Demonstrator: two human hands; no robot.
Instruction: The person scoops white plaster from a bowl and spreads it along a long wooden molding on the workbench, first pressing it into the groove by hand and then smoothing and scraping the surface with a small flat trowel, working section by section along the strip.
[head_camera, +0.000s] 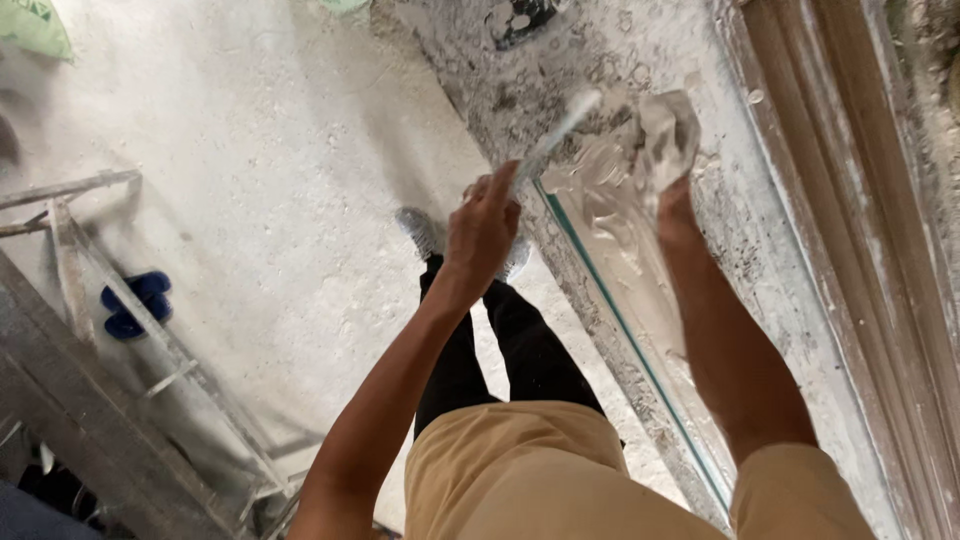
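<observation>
A person is looking straight down past their own body, from a high position, at a dusty grey-white floor (280, 180) far below. Both bare arms are reaching forward.

The left hand (483, 228) is closing its fingers around the handle of a thin, flat-bladed tool (556, 137). The blade is running up and to the right from the knuckles, blurred and pale, so its exact shape is hard to tell. The index finger is lying extended along the handle.

The right hand (668, 140) is to the right of the left hand and slightly beyond it. It is wrapped in or gripping a wad of wet, pale grey cloth or paste (662, 125); its fingers are hidden under that material, so whether they are spread or clenched cannot be told.

Between and just below the two hands, a sheet of glass (625, 290) with a green edge is standing, smeared with white streaks. The blade tip is near its upper part, and the right hand is pressing against its smeared surface.

To the right of the right hand, a paint-spattered wooden frame (850, 200) is running alongside the glass.

Below the left hand, the person's black trouser legs (500, 350) and grey shoes (420, 232) are showing, with a tan shirt nearest the camera. Far to the left of the left hand, a metal ladder (130, 300) is leaning, with a pair of blue sandals (135, 303) lying behind it.
</observation>
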